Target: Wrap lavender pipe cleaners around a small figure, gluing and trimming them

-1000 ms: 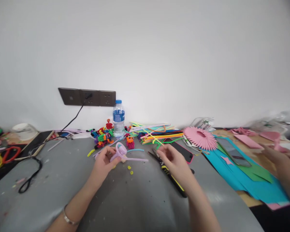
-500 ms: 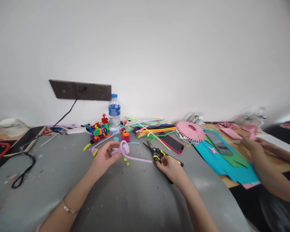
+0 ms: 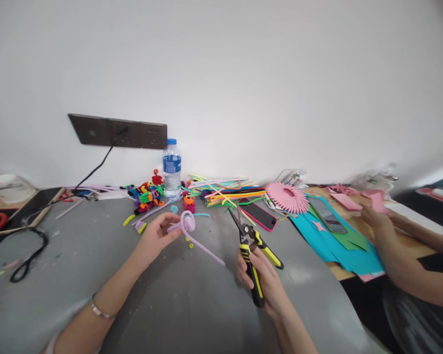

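My left hand (image 3: 158,233) pinches a lilac pipe cleaner (image 3: 205,250), coiled into a loop with a round lilac lump inside it. Its free tail slants down to the right over the grey table. My right hand (image 3: 262,275) grips black and yellow pliers-like cutters (image 3: 251,255) by one handle, fingers wrapped round it. Their jaws point up and away, slightly apart, and the second handle stands out to the right. Small yellow beads (image 3: 190,244) lie just below the lilac loop, and a short blue pipe cleaner (image 3: 202,214) lies behind it.
Along the wall stand a water bottle (image 3: 172,169), colourful fuzzy figures (image 3: 147,197) and a pile of pipe cleaners (image 3: 236,191). A pink-edged phone (image 3: 260,216) and a pink pleated paper ring (image 3: 288,197) lie right of them. Another person's hands (image 3: 378,223) handle pink paper at the right.
My right hand has picked the cutters up off the table and turned them, jaws upward. The lilac tail now slopes further downward. The whole view has shifted slightly.
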The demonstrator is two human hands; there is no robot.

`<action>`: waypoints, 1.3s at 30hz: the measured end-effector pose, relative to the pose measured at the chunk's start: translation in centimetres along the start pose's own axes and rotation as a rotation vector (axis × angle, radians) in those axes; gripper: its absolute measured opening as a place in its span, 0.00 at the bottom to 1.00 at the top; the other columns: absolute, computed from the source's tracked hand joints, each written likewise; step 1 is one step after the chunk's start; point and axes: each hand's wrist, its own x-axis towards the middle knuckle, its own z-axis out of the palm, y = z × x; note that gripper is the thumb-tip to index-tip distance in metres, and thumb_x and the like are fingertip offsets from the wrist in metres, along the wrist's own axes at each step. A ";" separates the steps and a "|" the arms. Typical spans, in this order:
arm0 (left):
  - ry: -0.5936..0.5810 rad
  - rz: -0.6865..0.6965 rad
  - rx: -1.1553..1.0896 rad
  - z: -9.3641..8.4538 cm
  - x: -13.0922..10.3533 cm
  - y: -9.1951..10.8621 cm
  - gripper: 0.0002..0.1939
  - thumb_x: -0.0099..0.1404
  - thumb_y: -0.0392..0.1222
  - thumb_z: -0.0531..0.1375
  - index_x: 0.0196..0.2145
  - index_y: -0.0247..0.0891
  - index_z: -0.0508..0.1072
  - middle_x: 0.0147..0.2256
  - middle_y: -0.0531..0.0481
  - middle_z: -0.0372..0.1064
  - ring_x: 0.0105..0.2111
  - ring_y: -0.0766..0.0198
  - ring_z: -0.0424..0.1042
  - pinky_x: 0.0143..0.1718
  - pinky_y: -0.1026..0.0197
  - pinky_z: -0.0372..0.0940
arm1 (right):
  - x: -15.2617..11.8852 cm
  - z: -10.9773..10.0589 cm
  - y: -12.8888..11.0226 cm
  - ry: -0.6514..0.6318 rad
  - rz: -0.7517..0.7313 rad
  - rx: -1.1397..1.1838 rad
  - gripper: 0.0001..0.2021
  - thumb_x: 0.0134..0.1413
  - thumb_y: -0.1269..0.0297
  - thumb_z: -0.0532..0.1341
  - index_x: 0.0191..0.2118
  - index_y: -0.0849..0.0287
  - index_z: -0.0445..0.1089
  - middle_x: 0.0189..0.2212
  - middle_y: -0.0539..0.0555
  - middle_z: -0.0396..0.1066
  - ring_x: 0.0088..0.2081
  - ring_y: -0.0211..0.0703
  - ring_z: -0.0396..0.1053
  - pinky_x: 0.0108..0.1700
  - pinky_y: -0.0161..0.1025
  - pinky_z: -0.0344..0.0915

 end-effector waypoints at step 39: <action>-0.070 0.140 0.027 0.7 -0.3 -0.6 0.16 0.53 0.43 0.70 0.28 0.38 0.65 0.36 0.51 0.68 0.36 0.63 0.70 0.38 0.62 0.63 | -1.2 5.0 5.5 0.016 0.004 -0.249 0.30 0.54 0.35 0.59 0.46 0.58 0.59 0.17 0.39 0.56 0.15 0.29 0.48 0.13 0.25 0.48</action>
